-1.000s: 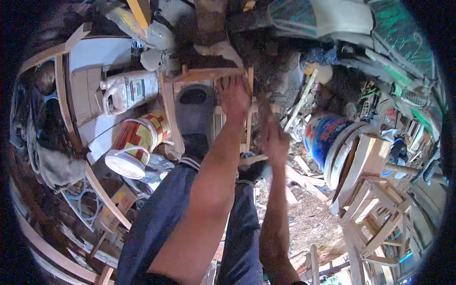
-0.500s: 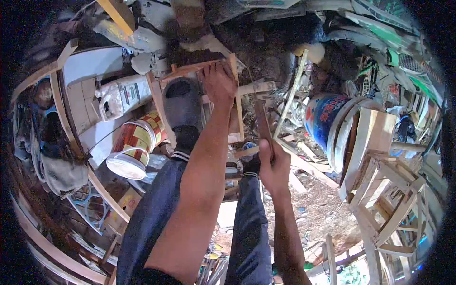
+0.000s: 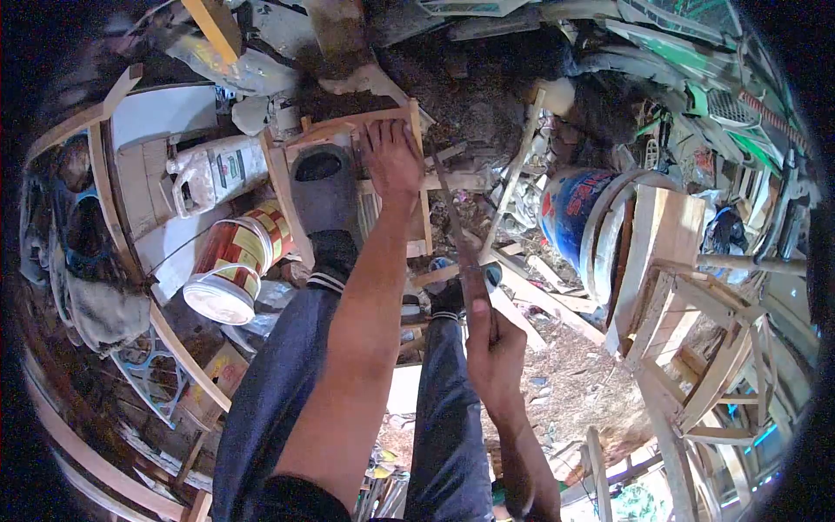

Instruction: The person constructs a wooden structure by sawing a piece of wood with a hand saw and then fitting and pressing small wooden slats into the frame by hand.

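Observation:
My left hand (image 3: 391, 161) lies flat on the far right corner of a small wooden frame (image 3: 348, 126) on the ground. My foot in a grey slipper (image 3: 323, 187) stands inside the same frame. My right hand (image 3: 494, 352) is drawn back over my right knee. It grips the brown handle of a long thin-bladed tool (image 3: 461, 252). The blade reaches forward to the frame's right rail beside my left hand. Whether the blade has teeth is too blurred to tell.
A red and yellow paint can (image 3: 230, 261) and a white jug (image 3: 213, 170) stand left of the frame. A blue bucket (image 3: 570, 217) and unfinished wooden stools (image 3: 696, 348) are on the right. Offcuts and sawdust (image 3: 565, 383) cover the ground. Bent wooden strips (image 3: 178, 344) lie at left.
My right hand has pulled back toward my body with the tool, the blade sliding along the frame's right rail. My left hand and foot stay on the frame.

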Demonstrator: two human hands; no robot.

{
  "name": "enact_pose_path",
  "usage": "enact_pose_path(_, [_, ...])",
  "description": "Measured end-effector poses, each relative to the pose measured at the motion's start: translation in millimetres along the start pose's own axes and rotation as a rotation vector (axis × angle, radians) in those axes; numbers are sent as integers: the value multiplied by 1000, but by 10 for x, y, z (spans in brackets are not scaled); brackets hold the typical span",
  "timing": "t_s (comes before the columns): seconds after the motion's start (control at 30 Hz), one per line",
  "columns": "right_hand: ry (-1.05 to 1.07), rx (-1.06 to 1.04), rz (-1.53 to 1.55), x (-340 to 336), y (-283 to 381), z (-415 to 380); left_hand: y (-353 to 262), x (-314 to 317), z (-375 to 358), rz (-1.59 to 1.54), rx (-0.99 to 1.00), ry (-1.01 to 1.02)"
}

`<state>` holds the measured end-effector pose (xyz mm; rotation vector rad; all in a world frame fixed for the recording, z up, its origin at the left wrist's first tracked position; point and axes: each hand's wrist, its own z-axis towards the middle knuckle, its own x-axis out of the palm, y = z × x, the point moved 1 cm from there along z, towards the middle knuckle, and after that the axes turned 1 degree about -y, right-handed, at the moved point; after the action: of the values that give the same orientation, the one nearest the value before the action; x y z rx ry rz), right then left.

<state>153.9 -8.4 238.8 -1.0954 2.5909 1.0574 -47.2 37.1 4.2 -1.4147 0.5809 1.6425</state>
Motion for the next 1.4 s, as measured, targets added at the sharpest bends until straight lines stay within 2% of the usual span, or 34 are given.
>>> enact_pose_path(0.07, [-8,43,-5,52,23,-31,-1,-6,-10,-33,-3,41])
enact_pose_path(0.17, [-66,-6,-6,129,325,18,9,6,41,-6,-24,89])
enact_pose_path(0.3, [-58,60,-77,189,500,62,-39,-35,52,14,-46,72])
enact_pose_path(0.37, [-84,60,-77,228,467,192,-22,-62,95,4,-45,125])
enact_pose_path(0.47, [-87,65,-115,206,377,323,3,-54,121,48,-40,94])
enact_pose_path(0.53, [-86,89,18,101,366,475,36,49,73,41,-44,98])
enact_pose_path(0.6, [-116,16,-60,121,553,439,3,0,122,39,-40,108])
enact_pose_path(0.67, [-186,-40,-33,258,640,333,-8,-46,137,94,-59,232])
enact_pose_path(0.7, [-142,45,-48,335,553,309,-11,-53,158,93,-56,234])
enact_pose_path(0.8, [-136,1,102,504,764,436,53,42,103,55,-99,193])
enact_pose_path(0.87, [-147,-67,-233,850,413,418,61,151,75,70,-116,298])
enact_pose_path(0.93, [-117,23,-167,933,-122,249,50,101,206,-4,-51,201])
enact_pose_path(1.0, [-148,-65,145,514,195,325,101,136,27,22,-40,142])
enact_pose_path(1.03, [-81,121,81,301,442,378,102,149,42,37,-30,76])
enact_pose_path(1.17, [-12,99,-57,168,405,449,9,-55,95,49,-10,149])
enact_pose_path(1.27, [-10,84,-137,329,474,589,17,-47,98,45,-9,158])
enact_pose_path(1.33, [-183,-103,-186,501,324,903,-4,-54,69,40,-46,212])
enact_pose_path(1.4, [-181,-152,-228,790,400,1453,84,-86,239,52,-21,223])
